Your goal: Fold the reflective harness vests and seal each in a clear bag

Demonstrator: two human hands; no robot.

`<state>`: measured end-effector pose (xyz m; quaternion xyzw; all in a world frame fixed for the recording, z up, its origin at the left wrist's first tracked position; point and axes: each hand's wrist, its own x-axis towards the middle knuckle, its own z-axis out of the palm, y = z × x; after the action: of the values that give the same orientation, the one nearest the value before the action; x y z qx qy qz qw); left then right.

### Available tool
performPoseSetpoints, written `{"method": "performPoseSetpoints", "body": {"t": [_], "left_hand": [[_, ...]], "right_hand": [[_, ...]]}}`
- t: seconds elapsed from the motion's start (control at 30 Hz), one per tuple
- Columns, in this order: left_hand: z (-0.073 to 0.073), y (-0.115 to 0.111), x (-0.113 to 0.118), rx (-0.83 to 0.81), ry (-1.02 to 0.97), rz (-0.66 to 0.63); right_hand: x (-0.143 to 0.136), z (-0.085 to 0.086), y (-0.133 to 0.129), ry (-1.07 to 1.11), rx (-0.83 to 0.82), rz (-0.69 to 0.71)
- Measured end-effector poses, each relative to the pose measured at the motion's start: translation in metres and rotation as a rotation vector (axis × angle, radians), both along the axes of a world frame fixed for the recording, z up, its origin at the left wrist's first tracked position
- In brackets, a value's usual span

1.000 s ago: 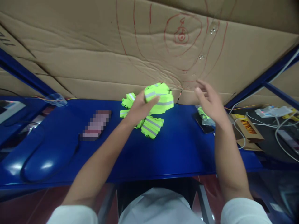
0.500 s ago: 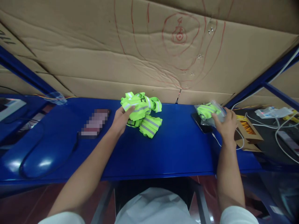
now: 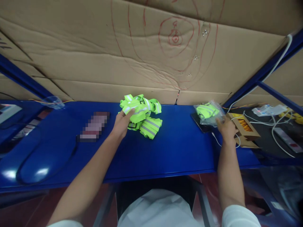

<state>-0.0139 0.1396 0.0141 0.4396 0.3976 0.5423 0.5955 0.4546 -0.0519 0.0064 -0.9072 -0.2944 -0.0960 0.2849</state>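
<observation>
My left hand (image 3: 122, 123) is closed on a bundled neon-yellow reflective vest (image 3: 137, 108) with grey stripes, thumb on top. A folded part of the same bright striped material (image 3: 151, 127) lies just below it, and I cannot tell whether it is joined. My right hand (image 3: 226, 128) is at the right, fingers apart, beside the loose end of a clear plastic bag (image 3: 214, 121). Inside the bag is a folded neon-yellow striped piece (image 3: 207, 110). The bag rests partly on a dark phone or tablet (image 3: 198, 123).
A blue table (image 3: 175, 154) spans the front, with a cardboard panel (image 3: 94, 63) behind. A pixelated phone-like object (image 3: 94, 126) lies at left, with a black cable. An open cardboard box (image 3: 245, 127) and white cables (image 3: 279, 126) sit at right, near a blue frame post (image 3: 258, 69).
My right hand has drawn back slightly from the bag, towards me, and its fingers have come off it. My left hand keeps its hold on the vest. The view has shifted slightly.
</observation>
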Motion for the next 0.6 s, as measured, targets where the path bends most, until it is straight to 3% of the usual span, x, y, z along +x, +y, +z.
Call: {"method": "performPoseSetpoints", "body": {"t": [0.17,0.3,0.43,0.6], "left_hand": [[-0.002,0.0,-0.002,0.007,-0.001,-0.023],[-0.002,0.0,-0.002,0.003,-0.008,-0.018],[-0.001,0.0,-0.002,-0.006,-0.018,-0.021],[0.003,-0.003,-0.002,-0.009,-0.02,-0.038]], "right_hand": [[-0.007,-0.005,0.005,-0.015,0.005,0.009],[-0.014,-0.003,0.008,-0.098,0.197,0.126],[-0.028,0.014,0.01,-0.193,0.342,0.054],[-0.043,0.045,0.003,-0.418,0.49,-0.138]]}}
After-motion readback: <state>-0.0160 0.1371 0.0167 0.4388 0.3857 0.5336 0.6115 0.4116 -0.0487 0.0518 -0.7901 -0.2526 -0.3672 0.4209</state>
